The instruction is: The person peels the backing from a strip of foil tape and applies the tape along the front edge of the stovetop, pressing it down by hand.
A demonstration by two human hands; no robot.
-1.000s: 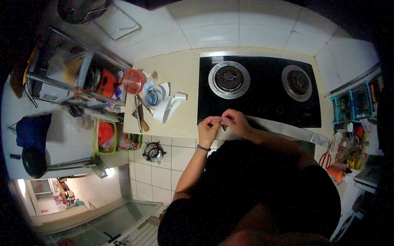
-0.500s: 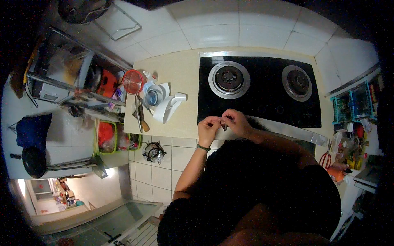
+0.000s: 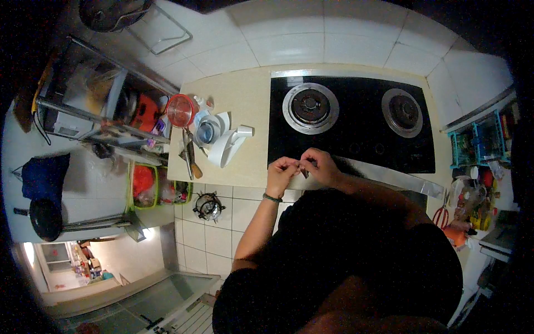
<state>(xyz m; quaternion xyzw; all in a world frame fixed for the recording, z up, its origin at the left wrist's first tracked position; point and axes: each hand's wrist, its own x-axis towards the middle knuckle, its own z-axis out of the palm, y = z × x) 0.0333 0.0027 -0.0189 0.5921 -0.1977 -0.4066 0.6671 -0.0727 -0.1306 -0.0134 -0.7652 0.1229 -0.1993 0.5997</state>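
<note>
My left hand (image 3: 282, 173), with a dark bracelet at the wrist, is pinched at the front edge of the counter, left of the black stove (image 3: 350, 119). My right hand (image 3: 320, 167) meets it, fingertips against fingertips. Between them is a small dark piece, too small to name. Left of the hands, a white strip (image 3: 222, 150) lies loosely curled on the counter (image 3: 245, 92), beside a roll with a blue centre (image 3: 205, 132). Scissors or a similar metal tool (image 3: 189, 153) rest near the counter's edge.
A red-rimmed strainer (image 3: 181, 110) sits at the counter's back left, beside a metal shelf (image 3: 111, 117). On the floor tiles stands a black burner grate (image 3: 209, 206). To the right are teal baskets (image 3: 478, 139) and red-handled scissors (image 3: 440, 217).
My left hand and wrist have shifted very slightly to the left. The fingertips of both hands stay together, and the objects on the counter have not moved.
</note>
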